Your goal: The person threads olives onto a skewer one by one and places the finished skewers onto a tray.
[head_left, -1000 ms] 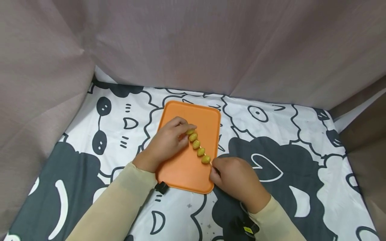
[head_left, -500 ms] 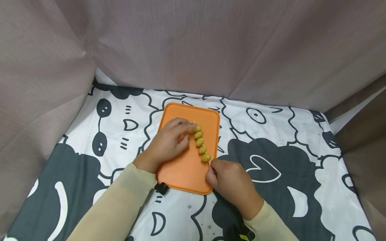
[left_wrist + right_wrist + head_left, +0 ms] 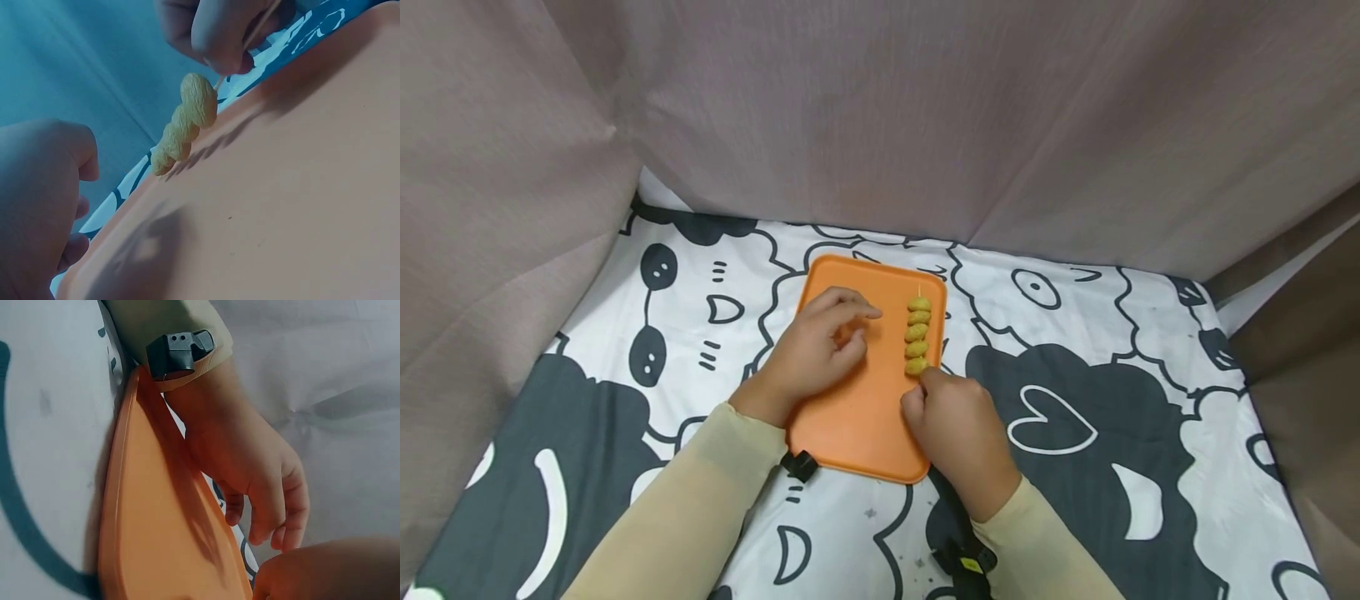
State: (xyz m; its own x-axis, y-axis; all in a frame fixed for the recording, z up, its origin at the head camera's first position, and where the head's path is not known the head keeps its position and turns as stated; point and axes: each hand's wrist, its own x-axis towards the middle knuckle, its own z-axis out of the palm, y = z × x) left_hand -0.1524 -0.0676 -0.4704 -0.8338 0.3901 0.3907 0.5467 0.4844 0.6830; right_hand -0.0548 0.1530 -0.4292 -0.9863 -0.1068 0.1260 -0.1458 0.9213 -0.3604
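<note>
In the head view my right hand [image 3: 958, 425] pinches the lower end of a thin skewer at the right side of the orange tray [image 3: 857, 417]. Several yellow, wrinkled oval pieces [image 3: 916, 332] are threaded along it, and its bare tip points away from me. The left wrist view shows the skewer [image 3: 255, 32] between thumb and finger, held above the tray surface, with its shadow below. My left hand [image 3: 808, 346] hovers over the tray's left half, fingers loosely bent, holding nothing and apart from the skewer. In the right wrist view the skewer is hidden.
A black-and-white cartoon-print cloth [image 3: 692, 333] lies under the tray. Grey-brown fabric [image 3: 925, 117] hangs behind it and at both sides. A small black device [image 3: 800, 467] is strapped at the left wrist, another [image 3: 962, 562] at the right.
The skewer has moved right and swung from slanting to nearly upright in the head view, carried by my right hand. My left fingers have come away from its top piece.
</note>
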